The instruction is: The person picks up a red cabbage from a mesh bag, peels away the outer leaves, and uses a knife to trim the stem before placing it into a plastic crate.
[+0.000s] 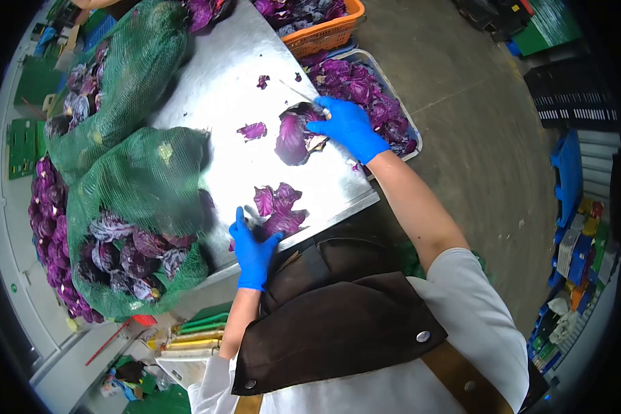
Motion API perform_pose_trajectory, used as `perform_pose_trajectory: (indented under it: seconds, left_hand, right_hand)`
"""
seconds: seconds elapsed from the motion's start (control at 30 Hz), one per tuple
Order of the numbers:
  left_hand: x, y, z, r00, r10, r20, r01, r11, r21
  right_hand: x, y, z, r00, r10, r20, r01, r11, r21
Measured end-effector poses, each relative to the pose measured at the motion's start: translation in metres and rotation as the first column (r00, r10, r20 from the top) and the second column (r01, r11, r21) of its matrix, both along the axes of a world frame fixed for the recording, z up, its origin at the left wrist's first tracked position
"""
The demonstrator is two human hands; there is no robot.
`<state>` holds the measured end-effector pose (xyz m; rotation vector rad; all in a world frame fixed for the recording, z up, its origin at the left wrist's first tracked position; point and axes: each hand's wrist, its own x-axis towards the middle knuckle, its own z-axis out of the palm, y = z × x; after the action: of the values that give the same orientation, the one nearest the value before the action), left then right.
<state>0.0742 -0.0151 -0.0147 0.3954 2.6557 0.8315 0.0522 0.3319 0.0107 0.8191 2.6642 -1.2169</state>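
My right hand [355, 129], in a blue glove, is closed around what looks like a small knife [298, 90], its thin blade pointing away to the upper left. Just beside its fingertips, loose purple cabbage leaves [293, 140] lie on the metal table [231, 86]. My left hand [254, 257], also blue-gloved, is at the near edge of the table with thumb and forefinger spread and nothing visible between them. Next to it are more torn cabbage leaves [279, 207]. A small leaf piece [253, 130] lies farther in.
Green mesh sacks [141, 172] of red cabbages fill the table's left side. Peeled cabbages [47, 228] are piled beyond them. Along the right edge stand a leaf-filled tub [415, 131] and an orange crate [328, 38]. Another person's hand [93, 3] shows at the top left.
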Motion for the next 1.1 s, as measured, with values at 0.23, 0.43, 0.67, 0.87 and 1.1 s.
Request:
perform_pose_trajectory:
  seconds: [0.23, 0.43, 0.67, 0.87, 1.1]
  left_hand:
    - [-0.004, 0.066, -0.011, 0.993, 0.03, 0.112, -0.03, 1.0, -0.002]
    - [-0.011, 0.135, -0.031, 0.984, -0.176, 0.017, 0.166, 0.952, 0.259]
    - [0.006, 0.248, -0.039, 0.919, -0.394, 0.007, 0.314, 0.742, 0.593]
    - [-0.039, 0.204, -0.021, 0.968, -0.216, -0.123, 0.245, 0.736, 0.632]
    - [-0.15, 0.12, -0.079, 0.945, 0.039, -0.324, 0.032, 0.977, 0.212]
  right_hand:
    - [0.051, -0.051, -0.026, 0.998, 0.063, -0.003, -0.063, 0.998, 0.021]
    - [0.1, -0.04, -0.073, 0.949, -0.226, -0.221, 0.19, 0.967, -0.172]
    - [0.158, 0.067, -0.096, 0.802, -0.516, -0.301, 0.498, 0.856, -0.137]
    - [0.193, 0.065, -0.055, 0.718, -0.693, -0.068, 0.639, 0.694, -0.332]
    - [0.245, 0.043, -0.098, 0.717, -0.694, 0.058, 0.622, 0.6, -0.504]
